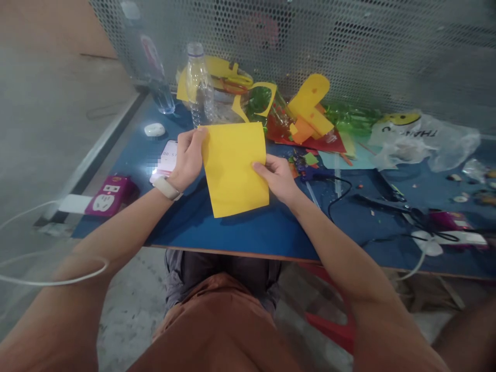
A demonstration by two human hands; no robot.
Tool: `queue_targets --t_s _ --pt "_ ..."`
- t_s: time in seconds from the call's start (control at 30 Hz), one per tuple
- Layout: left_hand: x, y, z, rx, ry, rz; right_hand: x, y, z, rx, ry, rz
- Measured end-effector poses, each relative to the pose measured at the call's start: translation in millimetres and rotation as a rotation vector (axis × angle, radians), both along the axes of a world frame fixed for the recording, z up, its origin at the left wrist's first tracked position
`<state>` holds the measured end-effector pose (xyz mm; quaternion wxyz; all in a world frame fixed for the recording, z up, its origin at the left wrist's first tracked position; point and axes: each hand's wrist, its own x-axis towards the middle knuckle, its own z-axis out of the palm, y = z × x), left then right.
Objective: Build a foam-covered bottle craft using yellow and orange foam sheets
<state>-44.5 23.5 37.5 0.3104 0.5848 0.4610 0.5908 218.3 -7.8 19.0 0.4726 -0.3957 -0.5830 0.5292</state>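
Note:
A yellow sheet, perhaps of felt or craft paper, is held up above the blue table in front of me. My left hand grips its upper left edge, the thumb along the sheet and the other fingers behind it. At the right edge, my right hand pinches it with the thumb in front. The fingers behind the sheet are partly hidden. Close by my left wrist lies a lit phone. A glue gun with a black cord lies just beyond my right hand.
Behind the sheet stand a clear plastic bottle and a taller bottle. Yellow cut pieces and green bottles lie near the perforated metal panel. A purple power socket sits left; a plastic bag, cords and scraps spread right.

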Motion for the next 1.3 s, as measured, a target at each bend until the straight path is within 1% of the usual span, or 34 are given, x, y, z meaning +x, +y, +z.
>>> queue_targets --t_s 0.2,0.3,0.43,0.47,0.5,0.6,0.63,0.7,0.8,0.93,1.03,1.13,1.3 --pt "-2.7 0.3 0.4 0.009 -0.024 0.008 -0.4 1.4 -2.0 -0.015 -0.004 0.004" --pt "-4.9 -0.2 -4.1 0.006 -0.040 0.073 -1.3 1.2 -2.5 -0.006 -0.004 0.013" --pt "-5.0 -0.8 -10.6 -0.048 -0.087 0.197 -2.3 0.7 -4.3 0.001 0.016 -0.016" --pt "-4.2 -0.9 -10.8 -0.055 -0.083 0.194 -2.2 0.5 -4.7 0.000 0.028 -0.032" --pt "-3.2 -0.8 -10.2 -0.052 -0.067 0.164 -2.1 0.4 -5.0 -0.002 0.036 -0.049" --pt "0.0 0.5 -5.3 -0.008 0.016 0.001 -1.6 -0.1 -4.4 -0.005 0.033 -0.081" --pt "0.9 1.4 -3.5 0.013 0.041 -0.029 -1.6 -0.2 -3.9 -0.001 0.028 -0.080" --pt "1.7 3.5 -1.1 0.054 0.078 -0.021 -1.7 -0.1 -2.9 0.012 0.025 -0.075" --pt "1.3 6.5 -1.2 0.095 0.128 0.015 -1.8 0.9 -3.0 0.024 0.003 -0.094" --pt "0.5 6.6 -4.9 0.085 0.127 0.015 -1.2 3.2 -5.1 0.059 -0.055 -0.138" --pt "2.1 4.0 -7.9 0.046 0.074 -0.044 0.1 4.8 -5.9 0.096 -0.051 -0.181" --pt "5.0 2.4 -11.0 0.021 0.105 -0.127 2.7 6.5 -5.9 0.111 -0.041 -0.247" --pt "6.8 3.2 -14.3 0.026 0.213 -0.119 9.0 12.0 -6.6 0.137 -0.090 -0.275"
